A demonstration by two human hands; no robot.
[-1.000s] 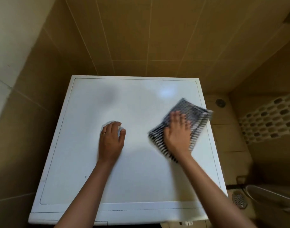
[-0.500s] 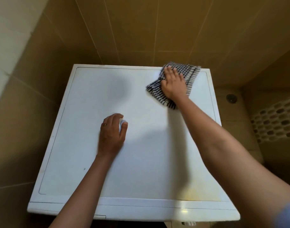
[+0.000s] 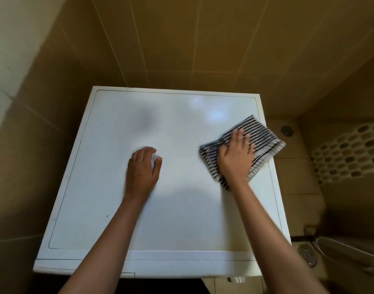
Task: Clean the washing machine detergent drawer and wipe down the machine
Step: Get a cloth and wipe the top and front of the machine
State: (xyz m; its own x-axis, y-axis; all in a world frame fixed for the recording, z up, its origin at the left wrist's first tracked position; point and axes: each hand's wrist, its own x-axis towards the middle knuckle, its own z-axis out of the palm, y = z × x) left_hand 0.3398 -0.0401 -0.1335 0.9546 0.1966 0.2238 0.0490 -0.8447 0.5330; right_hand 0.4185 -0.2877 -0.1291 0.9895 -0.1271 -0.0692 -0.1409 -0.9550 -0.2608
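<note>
Toward the right edge of the washing machine top [image 3: 109,198], the striped cloth [image 3: 264,134] is pressed flat for wiping under the spread fingers [image 3: 238,135] of the right hand [image 3: 235,160]; a small white object [image 3: 154,158] is cupped by the left hand [image 3: 142,171].

Dim warm light, glare caught on the machine top [image 3: 105,166], soft shadows thrown across it, right hand [image 3: 235,160] and cloth [image 3: 260,134] motion-blurred, edges bowed.
</note>
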